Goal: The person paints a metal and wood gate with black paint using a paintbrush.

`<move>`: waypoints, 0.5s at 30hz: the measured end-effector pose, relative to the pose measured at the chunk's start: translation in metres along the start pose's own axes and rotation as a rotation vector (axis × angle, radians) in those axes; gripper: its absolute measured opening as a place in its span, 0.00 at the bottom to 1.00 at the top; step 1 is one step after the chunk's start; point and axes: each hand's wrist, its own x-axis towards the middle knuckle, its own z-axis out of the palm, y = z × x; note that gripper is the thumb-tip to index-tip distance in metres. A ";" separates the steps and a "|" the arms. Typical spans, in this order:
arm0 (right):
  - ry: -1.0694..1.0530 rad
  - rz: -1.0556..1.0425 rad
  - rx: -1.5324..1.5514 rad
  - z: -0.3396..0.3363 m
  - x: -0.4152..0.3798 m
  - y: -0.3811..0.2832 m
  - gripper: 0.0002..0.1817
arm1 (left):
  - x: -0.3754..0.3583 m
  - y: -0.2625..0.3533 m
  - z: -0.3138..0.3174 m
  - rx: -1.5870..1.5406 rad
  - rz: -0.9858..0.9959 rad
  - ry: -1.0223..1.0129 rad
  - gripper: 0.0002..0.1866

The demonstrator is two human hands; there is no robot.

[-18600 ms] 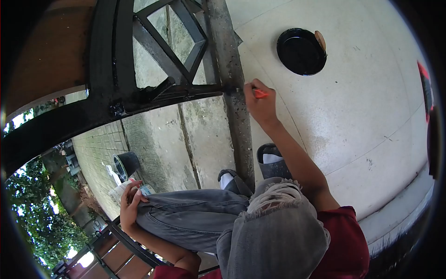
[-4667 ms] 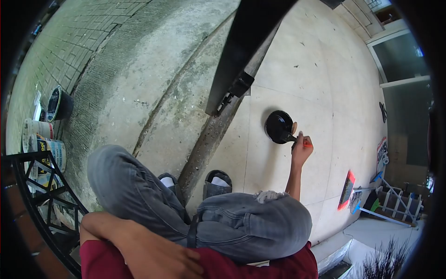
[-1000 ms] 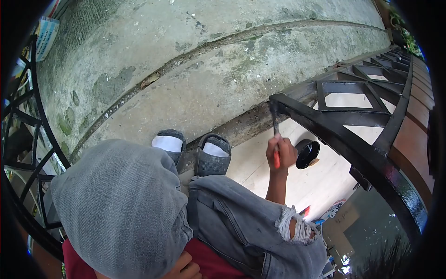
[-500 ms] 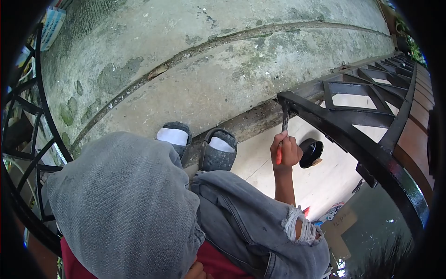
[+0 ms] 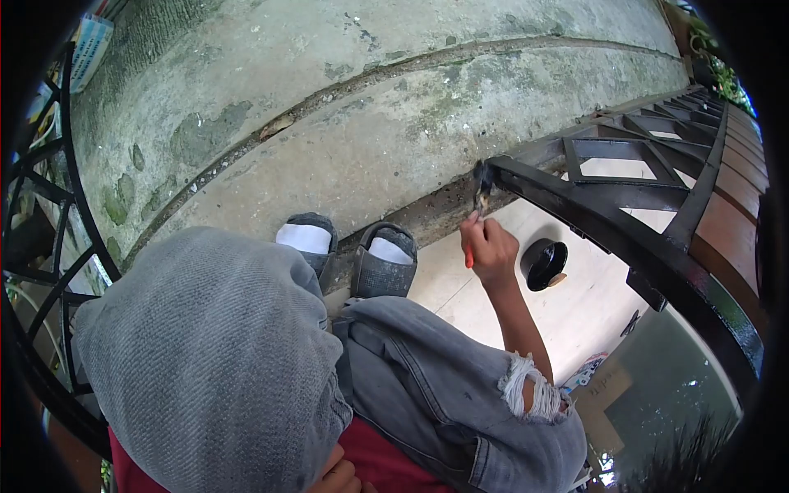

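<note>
My right hand (image 5: 491, 249) is closed around the red handle of a paintbrush (image 5: 483, 200). The brush's dark, blurred bristles are against the near corner of a black metal railing frame (image 5: 600, 211). Just right of the hand, on the pale floor, stands a round container of black paint (image 5: 544, 263) with a brownish piece at its rim. At the bottom edge, by my left knee and the red shirt, my left hand (image 5: 339, 476) shows only in part. Its fingers are curled, and whatever they may hold is hidden.
My feet in dark slides (image 5: 385, 261) rest at the edge of the concrete step (image 5: 329, 177). A second black metal frame (image 5: 62, 238) stands at the left. At the lower right lie a dark glossy panel (image 5: 657, 386) and a piece of cardboard (image 5: 604, 403).
My right hand has moved a little left and up with the paintbrush, whose bristles have gone from the bar's side to its end corner. The view has shifted slightly.
</note>
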 end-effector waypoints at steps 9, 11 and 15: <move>-0.093 0.169 0.013 0.011 0.006 0.004 0.04 | -0.002 0.002 -0.002 -0.116 -0.125 0.095 0.17; -0.127 0.143 0.039 0.005 0.010 -0.007 0.05 | -0.001 0.002 -0.002 -0.143 -0.156 0.116 0.17; -0.210 0.214 0.004 0.003 -0.002 0.006 0.05 | 0.000 0.003 -0.003 -0.200 -0.202 0.169 0.17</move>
